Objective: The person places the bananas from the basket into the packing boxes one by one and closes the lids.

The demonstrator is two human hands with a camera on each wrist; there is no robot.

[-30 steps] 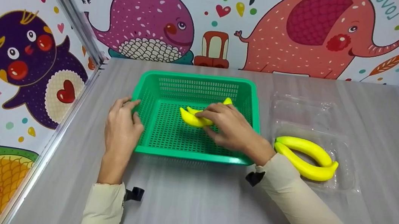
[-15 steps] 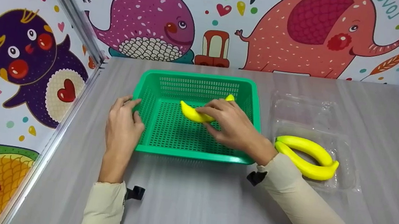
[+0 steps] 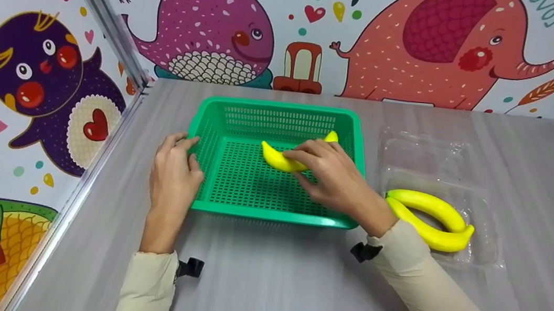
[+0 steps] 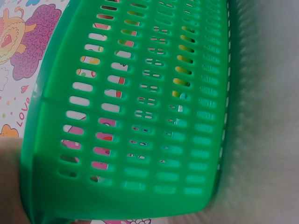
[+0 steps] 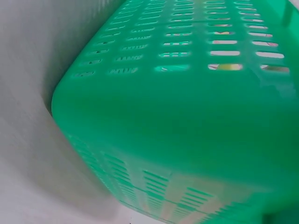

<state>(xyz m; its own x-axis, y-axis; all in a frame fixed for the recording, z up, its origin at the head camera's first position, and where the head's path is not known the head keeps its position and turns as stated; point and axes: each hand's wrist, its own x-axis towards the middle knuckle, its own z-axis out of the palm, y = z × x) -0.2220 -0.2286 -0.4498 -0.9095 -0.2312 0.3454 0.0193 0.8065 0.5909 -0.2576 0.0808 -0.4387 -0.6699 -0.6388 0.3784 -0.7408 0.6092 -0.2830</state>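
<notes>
A green perforated basket (image 3: 269, 215) stands in the middle of the table. My right hand (image 3: 330, 175) reaches inside over its front right corner and grips a yellow banana (image 3: 277, 159) between thumb and fingers. The banana's other tip shows past my knuckles; the middle is hidden by the hand. At the left rim, my left hand (image 3: 174, 172) holds the basket with bent fingers and thumb. In the left wrist view, the basket's side wall (image 4: 154, 200) fills most of the frame, with yellow showing through the slots. The right wrist view shows the basket's outer corner (image 5: 154, 112).
To the right lies an opened clear plastic clamshell (image 3: 489, 245), holding two more yellow bananas (image 3: 438, 240) that touch at their ends. Printed cartoon panels (image 3: 213, 26) stand behind and to the left, joined by a metal frame (image 3: 102, 10).
My right hand and the banana have shifted slightly right inside the basket. A second banana tip visible beside it earlier no longer shows. The left hand stays at the rim.
</notes>
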